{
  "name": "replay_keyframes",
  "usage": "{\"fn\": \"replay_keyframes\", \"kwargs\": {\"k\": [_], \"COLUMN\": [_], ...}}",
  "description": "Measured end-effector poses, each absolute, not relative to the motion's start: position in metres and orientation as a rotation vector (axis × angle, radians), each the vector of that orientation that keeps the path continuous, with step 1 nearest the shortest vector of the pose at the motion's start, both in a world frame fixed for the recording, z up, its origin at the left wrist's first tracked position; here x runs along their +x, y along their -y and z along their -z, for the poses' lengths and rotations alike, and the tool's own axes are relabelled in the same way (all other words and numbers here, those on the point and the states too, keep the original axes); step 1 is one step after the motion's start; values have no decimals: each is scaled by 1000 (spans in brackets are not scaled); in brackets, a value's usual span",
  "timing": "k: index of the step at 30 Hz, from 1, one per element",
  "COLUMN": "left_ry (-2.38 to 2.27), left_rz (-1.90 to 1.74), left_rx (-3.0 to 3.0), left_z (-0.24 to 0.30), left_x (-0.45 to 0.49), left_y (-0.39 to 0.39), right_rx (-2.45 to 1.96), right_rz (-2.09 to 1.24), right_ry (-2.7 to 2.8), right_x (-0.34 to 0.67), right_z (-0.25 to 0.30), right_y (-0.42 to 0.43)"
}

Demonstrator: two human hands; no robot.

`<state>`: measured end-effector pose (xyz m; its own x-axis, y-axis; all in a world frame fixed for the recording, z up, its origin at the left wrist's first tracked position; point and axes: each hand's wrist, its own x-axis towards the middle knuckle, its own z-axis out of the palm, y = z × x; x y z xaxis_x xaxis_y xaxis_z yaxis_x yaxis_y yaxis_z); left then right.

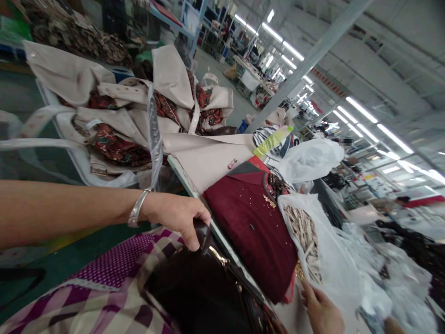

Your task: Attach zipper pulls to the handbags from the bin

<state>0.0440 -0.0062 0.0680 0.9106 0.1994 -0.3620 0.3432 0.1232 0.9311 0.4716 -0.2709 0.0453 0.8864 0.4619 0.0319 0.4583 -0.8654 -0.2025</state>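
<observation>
In the head view my left hand, with a silver bangle on its wrist, grips the upper corner of a dark brown leather bag. A gold zipper runs along the bag's edge close to my fingers. The bag lies over my lap against the table edge. To the lower right, my right hand has its fingertips together at a small heap of gold metal pieces. What they pinch is too small to make out. Between both hands lies folded dark red cloth with small gold pieces scattered on it.
A white plastic bag of beige strips stands beyond the cloth. Beige bags with patterned lining fill a container at the left. A beige sheet covers the table's far part. Clear plastic bags crowd the right; a checked purple cloth covers my lap.
</observation>
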Motion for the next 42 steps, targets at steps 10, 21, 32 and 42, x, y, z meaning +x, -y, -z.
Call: {"fn": "replay_keyframes", "kwargs": {"k": [10,21,32,42], "left_ry": [-532,-485,-454,-480], "left_rz": [87,72,51,99], "left_rx": [1500,1561,1565,1643], "left_z": [-77,-73,-63,-71], "left_x": [35,24,21,18], "left_y": [22,21,13,14], "right_rx": [-1908,-1634,-1605,-1804], "right_rz": [-853,-1400,-1426,-1533], "right_ry": [866,1000,1122,1055], "right_x": [292,213,204,194], "right_z": [-96,-103,-94,-96], "right_y": [186,145,137,123]}}
